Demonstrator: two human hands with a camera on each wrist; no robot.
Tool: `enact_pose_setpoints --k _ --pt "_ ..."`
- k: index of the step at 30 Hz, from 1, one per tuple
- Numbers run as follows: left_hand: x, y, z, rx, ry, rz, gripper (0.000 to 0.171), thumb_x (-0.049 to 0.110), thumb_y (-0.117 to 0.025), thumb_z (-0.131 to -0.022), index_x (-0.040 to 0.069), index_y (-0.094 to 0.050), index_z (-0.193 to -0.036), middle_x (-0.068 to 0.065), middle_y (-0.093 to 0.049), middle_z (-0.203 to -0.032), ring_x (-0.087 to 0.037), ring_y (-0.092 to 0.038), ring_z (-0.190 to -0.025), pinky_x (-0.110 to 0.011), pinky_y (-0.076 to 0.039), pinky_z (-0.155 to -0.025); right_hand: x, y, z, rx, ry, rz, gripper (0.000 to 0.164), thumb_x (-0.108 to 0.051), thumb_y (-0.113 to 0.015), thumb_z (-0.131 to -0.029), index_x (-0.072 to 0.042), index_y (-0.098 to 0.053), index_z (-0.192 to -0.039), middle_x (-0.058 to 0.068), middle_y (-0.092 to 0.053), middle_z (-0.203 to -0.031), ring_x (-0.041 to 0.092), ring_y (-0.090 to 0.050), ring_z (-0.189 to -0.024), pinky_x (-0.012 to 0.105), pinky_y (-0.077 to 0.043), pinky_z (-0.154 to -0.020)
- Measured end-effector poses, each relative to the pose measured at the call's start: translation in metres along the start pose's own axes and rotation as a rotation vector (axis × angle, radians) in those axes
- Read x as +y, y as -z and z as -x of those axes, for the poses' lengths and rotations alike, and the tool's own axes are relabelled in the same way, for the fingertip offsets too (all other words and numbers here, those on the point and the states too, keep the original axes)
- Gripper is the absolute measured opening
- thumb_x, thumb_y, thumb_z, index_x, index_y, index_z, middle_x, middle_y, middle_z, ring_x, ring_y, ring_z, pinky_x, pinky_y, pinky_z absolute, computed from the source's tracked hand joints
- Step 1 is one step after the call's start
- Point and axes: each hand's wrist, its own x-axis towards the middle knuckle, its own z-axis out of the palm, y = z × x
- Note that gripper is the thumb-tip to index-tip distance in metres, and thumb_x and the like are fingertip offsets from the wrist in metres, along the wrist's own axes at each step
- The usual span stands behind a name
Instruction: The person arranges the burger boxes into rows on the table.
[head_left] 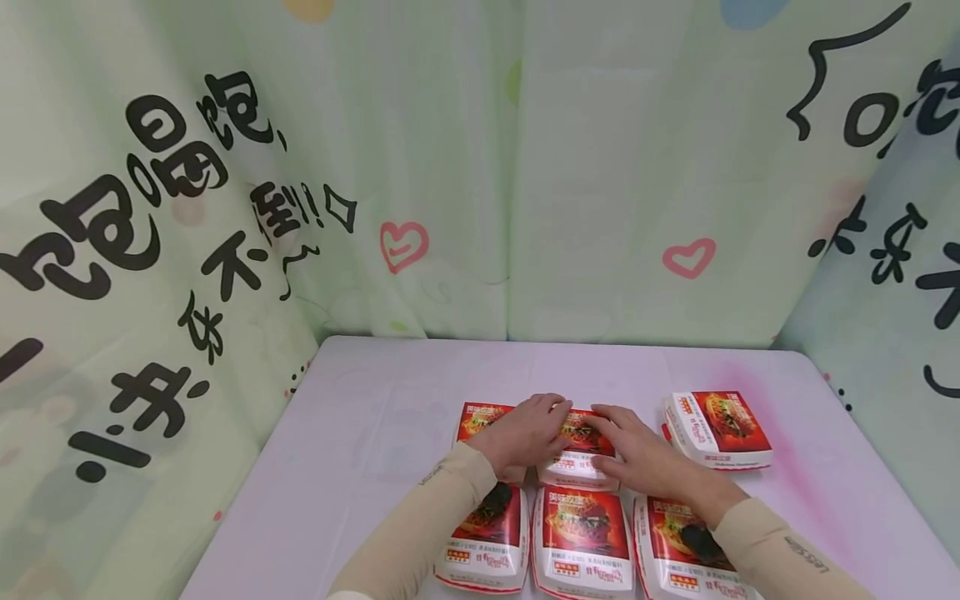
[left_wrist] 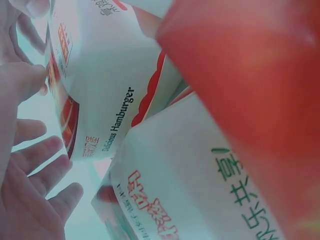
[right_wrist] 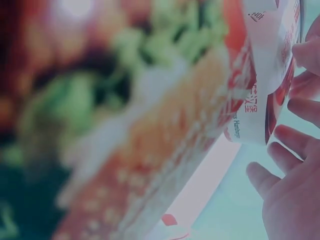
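Observation:
A red-and-white hamburger box (head_left: 577,477) lies flat in the middle of the back row, with a burger picture on its lid. My left hand (head_left: 527,435) reaches over its left side, fingertips right at the lid's edge. From the right, my right hand (head_left: 647,457) touches the same box, its fingers spread along the edge. Both wrist views show loosely extended fingers beside a box printed "Delicious Hamburger" (left_wrist: 112,100). Left of it, another hamburger box (head_left: 480,417) is partly hidden by the left hand and sleeve.
Three similar boxes form the front row: left (head_left: 487,554), middle (head_left: 585,533) and right (head_left: 675,562), the last partly covered by the right sleeve. One more box (head_left: 720,429) stands apart at the back right. Printed curtains (head_left: 450,167) surround the pale table (head_left: 375,400).

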Motion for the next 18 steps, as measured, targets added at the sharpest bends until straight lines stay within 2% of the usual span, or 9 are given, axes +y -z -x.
enact_pose_setpoints --k 7,18 --pt "-0.002 0.002 -0.004 0.053 -0.014 -0.054 0.061 0.047 -0.043 -0.090 0.013 -0.029 -0.139 -0.001 -0.035 -0.140 -0.014 -0.033 -0.130 -0.026 -0.030 -0.106 0.002 0.005 0.002 0.021 -0.043 0.016 0.064 -0.040 -0.064 -0.080 -0.015 -0.041 -0.133 0.010 -0.033 -0.140 0.029 -0.031 -0.128 0.050 -0.040 -0.095" --pt "0.006 0.010 -0.014 0.032 0.039 0.038 0.066 0.049 -0.048 -0.087 0.020 -0.023 -0.141 0.003 -0.031 -0.142 -0.013 -0.029 -0.132 -0.026 -0.031 -0.106 0.009 0.018 0.014 0.078 -0.106 0.053 0.065 -0.040 -0.064 -0.079 -0.011 -0.040 -0.132 0.014 -0.033 -0.139 0.034 -0.030 -0.127 0.055 -0.039 -0.093"
